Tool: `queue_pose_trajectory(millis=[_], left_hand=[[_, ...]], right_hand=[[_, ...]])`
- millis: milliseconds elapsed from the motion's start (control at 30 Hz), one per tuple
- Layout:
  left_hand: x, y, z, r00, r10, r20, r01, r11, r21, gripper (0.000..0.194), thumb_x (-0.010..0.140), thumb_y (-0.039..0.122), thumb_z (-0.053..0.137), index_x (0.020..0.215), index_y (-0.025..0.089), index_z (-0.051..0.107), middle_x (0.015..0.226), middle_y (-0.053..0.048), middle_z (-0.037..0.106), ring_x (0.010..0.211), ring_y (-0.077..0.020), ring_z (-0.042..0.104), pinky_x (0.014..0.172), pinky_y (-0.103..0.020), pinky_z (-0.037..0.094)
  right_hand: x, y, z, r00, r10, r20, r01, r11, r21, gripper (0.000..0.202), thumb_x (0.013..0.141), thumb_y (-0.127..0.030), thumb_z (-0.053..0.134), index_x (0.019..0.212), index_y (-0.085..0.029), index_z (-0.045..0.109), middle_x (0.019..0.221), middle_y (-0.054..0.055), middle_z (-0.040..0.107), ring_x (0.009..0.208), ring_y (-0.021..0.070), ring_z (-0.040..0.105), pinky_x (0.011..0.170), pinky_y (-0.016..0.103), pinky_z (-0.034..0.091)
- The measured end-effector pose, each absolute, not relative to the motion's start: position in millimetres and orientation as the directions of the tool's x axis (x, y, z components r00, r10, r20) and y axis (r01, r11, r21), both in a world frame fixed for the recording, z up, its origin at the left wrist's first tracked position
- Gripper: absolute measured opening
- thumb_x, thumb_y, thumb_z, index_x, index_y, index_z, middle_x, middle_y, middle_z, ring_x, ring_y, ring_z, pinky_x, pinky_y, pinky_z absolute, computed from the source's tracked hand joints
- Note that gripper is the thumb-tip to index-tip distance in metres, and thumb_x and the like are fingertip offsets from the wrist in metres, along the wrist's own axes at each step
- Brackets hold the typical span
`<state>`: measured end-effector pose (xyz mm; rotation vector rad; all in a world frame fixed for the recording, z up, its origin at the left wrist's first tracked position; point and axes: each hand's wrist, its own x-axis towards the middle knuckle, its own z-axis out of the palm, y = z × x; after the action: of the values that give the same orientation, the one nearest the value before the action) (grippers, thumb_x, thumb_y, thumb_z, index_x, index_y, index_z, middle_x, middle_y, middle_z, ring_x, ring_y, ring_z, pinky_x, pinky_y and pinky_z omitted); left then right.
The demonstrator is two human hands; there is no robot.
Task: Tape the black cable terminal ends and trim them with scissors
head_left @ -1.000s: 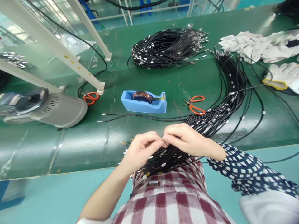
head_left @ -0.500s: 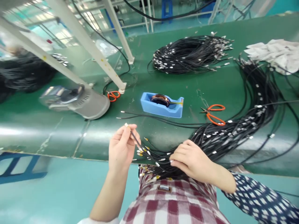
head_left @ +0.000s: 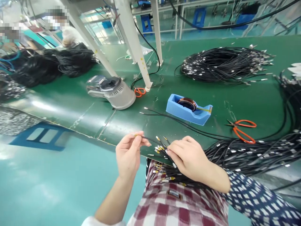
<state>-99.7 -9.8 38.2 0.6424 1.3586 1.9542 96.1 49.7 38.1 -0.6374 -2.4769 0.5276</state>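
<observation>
Between the thumb and fingers of my left hand [head_left: 130, 152] the end of one black cable [head_left: 150, 138] is pinched, drawn out to the left. My right hand [head_left: 187, 157] is closed around the bundle of black cables [head_left: 225, 155], close to its tipped ends [head_left: 160, 148]. Those ends carry white and yellow tips and point left. The bundle lies across the front edge of the table and partly over my lap. Behind my hands stands a blue tape dispenser [head_left: 185, 114] with a roll of amber tape [head_left: 188, 103]. Two loose cable ends [head_left: 162, 115] lie in front of the dispenser.
Orange-handled scissors [head_left: 244, 130] lie right of the dispenser; a second orange pair [head_left: 140, 92] is by a white post [head_left: 138, 53]. A grey round machine [head_left: 119, 94] stands left. A coil of cables [head_left: 218, 64] rests at the back of the green table [head_left: 164, 84]. People work far left.
The view has swung left, so table things appear farther right. My left hand has lowered the cable end, which now lies flatter, and my right hand is closer to the bundle's tips.
</observation>
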Motion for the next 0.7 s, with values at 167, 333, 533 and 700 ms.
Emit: queue_pose_trajectory(millis=[167, 333, 533, 700], left_hand=[[-90.8, -13.9, 30.5, -0.535, 0.845, 0.012, -0.271, -0.185, 0.945, 0.008, 0.077, 0.026, 0.078, 0.081, 0.019, 0.077, 0.083, -0.002, 0.068, 0.063, -0.0091, 0.062, 0.062, -0.022, 0.052], [-96.5, -17.9, 31.6, -0.449, 0.893, 0.02, -0.274, -0.159, 0.949, 0.017, 0.087, 0.033, 0.069, 0.095, 0.019, 0.074, 0.077, -0.001, 0.061, 0.065, -0.0092, 0.054, 0.064, -0.022, 0.046], [-104.2, -12.7, 38.1, -0.392, 0.917, 0.067, -0.175, -0.146, 0.974, 0.016, 0.091, 0.034, 0.063, 0.089, 0.019, 0.067, 0.06, 0.003, 0.054, 0.054, -0.0105, 0.05, 0.057, -0.025, 0.04], [-98.1, -7.7, 44.1, -0.386, 0.915, 0.113, -0.038, -0.138, 0.99, 0.019, 0.091, 0.029, 0.063, 0.077, 0.017, 0.062, 0.056, 0.004, 0.05, 0.049, -0.0082, 0.046, 0.051, -0.023, 0.037]], right_hand=[[52.4, 50.6, 63.6, -0.733, 0.636, 0.242, 0.368, 0.669, -0.645, 0.028, 0.1, -0.022, 0.044, 0.077, -0.018, 0.06, 0.073, 0.0, 0.065, 0.062, 0.0115, 0.051, 0.063, 0.028, 0.029], [41.7, 55.8, 68.5, -0.757, 0.652, 0.05, 0.293, 0.406, -0.866, 0.03, 0.101, -0.028, 0.042, 0.077, -0.02, 0.058, 0.066, -0.004, 0.056, 0.059, 0.0099, 0.045, 0.057, 0.024, 0.03], [54.0, 58.3, 62.9, -0.762, 0.648, 0.001, 0.261, 0.309, -0.915, 0.033, 0.101, -0.036, 0.041, 0.078, -0.021, 0.06, 0.058, -0.006, 0.044, 0.053, 0.01, 0.038, 0.054, 0.024, 0.029], [55.1, 54.1, 62.1, -0.727, 0.684, 0.06, 0.282, 0.377, -0.882, 0.034, 0.101, -0.033, 0.04, 0.074, -0.02, 0.056, 0.061, -0.004, 0.053, 0.056, 0.0105, 0.046, 0.057, 0.025, 0.033]])
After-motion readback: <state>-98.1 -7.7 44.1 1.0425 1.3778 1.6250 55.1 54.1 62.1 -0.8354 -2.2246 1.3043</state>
